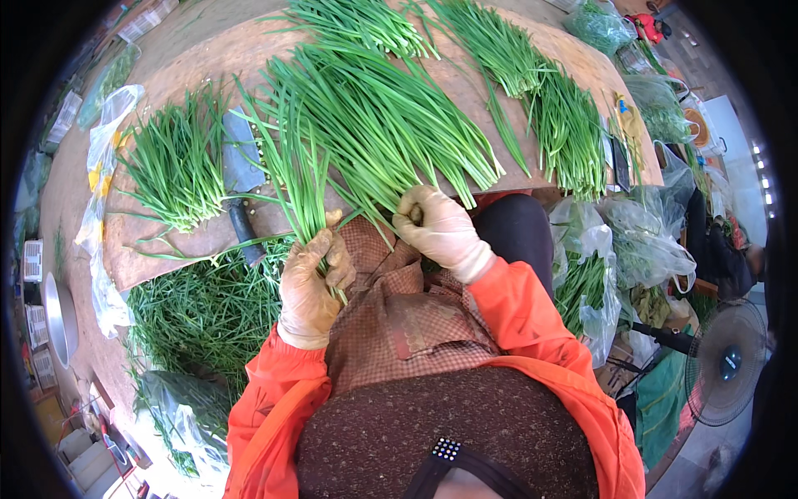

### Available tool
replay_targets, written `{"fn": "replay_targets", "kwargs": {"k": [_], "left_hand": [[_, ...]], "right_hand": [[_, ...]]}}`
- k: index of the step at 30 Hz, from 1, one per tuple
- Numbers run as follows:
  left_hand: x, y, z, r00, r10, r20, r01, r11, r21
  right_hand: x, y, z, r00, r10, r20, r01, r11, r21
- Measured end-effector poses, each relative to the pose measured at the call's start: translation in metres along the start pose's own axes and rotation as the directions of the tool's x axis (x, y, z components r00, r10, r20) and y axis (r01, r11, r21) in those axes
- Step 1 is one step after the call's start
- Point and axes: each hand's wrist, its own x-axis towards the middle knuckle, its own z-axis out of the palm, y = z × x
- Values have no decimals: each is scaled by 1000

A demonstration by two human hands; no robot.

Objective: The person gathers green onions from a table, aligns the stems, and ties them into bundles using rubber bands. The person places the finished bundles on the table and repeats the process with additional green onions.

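My left hand, in a pale thin glove, is closed around a small bunch of garlic chives. Their leaves point away from me and the cut ends stick out below my fist. My right hand, gloved too, has its fingers curled at the stem ends of a large chive pile on the wooden table. Whether stems are pinched there is hidden by the fingers. Left of the bunch lies a cleaver, its dark handle reaching over the table's near edge.
A chive bundle lies left of the cleaver; others lie at right, beside a phone. Loose greens heap below the table's left edge. Bagged chives and a fan stand at my right. Other people are farther off.
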Motion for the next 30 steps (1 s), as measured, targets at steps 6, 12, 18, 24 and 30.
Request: {"fn": "replay_targets", "kwargs": {"k": [6,12,18,24,30], "left_hand": [[4,-17,2,967,11,-254,33,985,169],[10,-46,12,984,-109,-141,125,985,117],[2,-55,24,991,77,-109,-52,973,223],[8,-60,25,994,90,-69,-66,953,297],[6,-63,11,997,56,48,-71,912,404]], "right_hand": [[-39,-19,-41,874,215,436,-486,344,804],[-63,-27,-15,819,242,520,-574,336,747],[-52,-26,12,961,17,277,-200,735,648],[-57,-35,20,988,35,150,-117,806,580],[-59,-29,20,950,130,283,-278,761,586]]}}
